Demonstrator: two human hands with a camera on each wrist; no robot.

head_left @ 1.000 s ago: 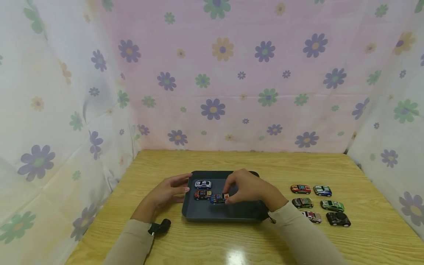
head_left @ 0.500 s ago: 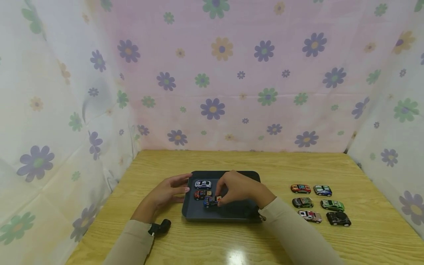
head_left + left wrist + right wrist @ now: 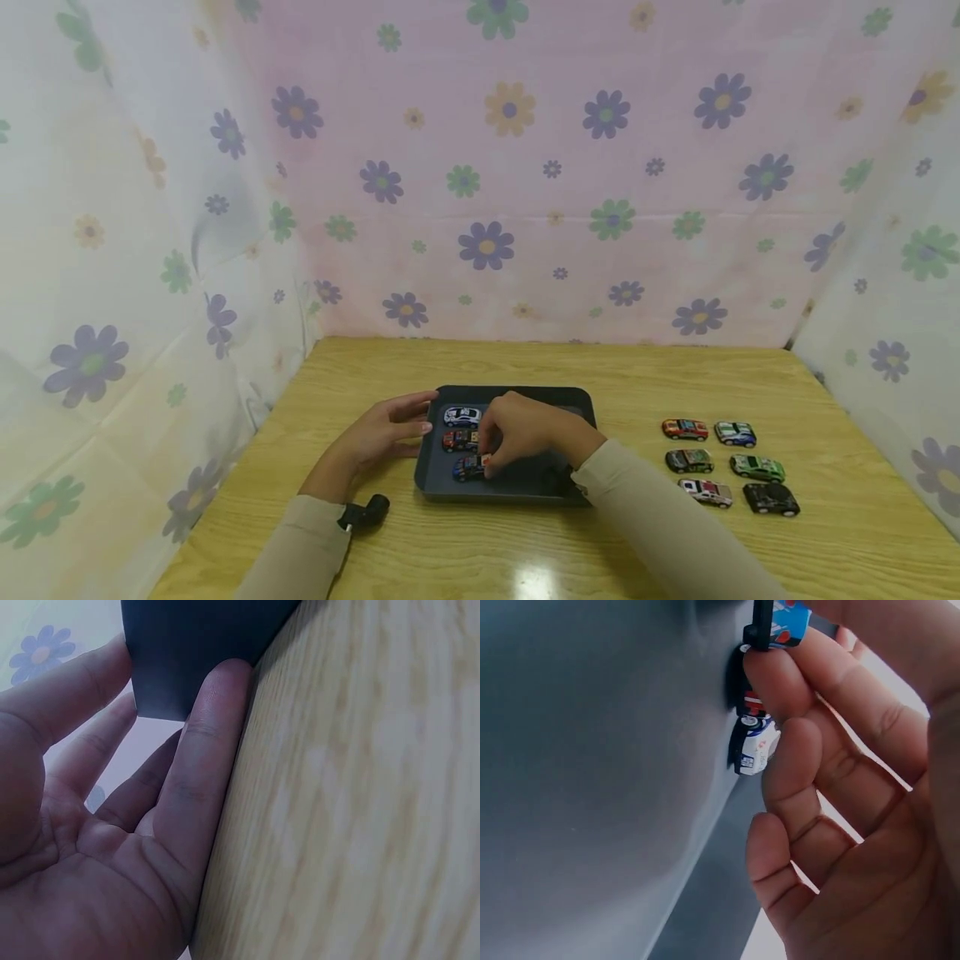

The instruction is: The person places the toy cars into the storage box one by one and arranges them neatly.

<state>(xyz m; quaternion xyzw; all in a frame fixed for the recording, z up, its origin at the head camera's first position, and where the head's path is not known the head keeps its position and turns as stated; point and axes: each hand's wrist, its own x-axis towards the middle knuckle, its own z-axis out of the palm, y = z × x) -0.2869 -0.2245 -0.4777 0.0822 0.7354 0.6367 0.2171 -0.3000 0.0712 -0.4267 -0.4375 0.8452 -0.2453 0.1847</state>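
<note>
The right hand pinches the blue car by its right end, between thumb and fingers; its other fingers are bent. The blue car is within the tray, in the left part toward the near edge; whether its wheels touch the tray's floor I cannot tell. The left hand is at the tray's left side with its fingers loosely extended, and in the left wrist view fingertips touch the dark outer wall while the hand's lower edge lies along the table.

Just beyond the blue car sits the red car, partly hidden by the right hand, and beyond that the white car; the three form a column along the tray's left part.

To the right of the tray, well apart from it, six cars stand on the table in two columns of three. The left column has an orange-red car, a dark patterned car and a white-and-red car; the right has a white-and-green car, a green car and a black car. Flowered cloth hangs behind the table and on both sides.
</note>
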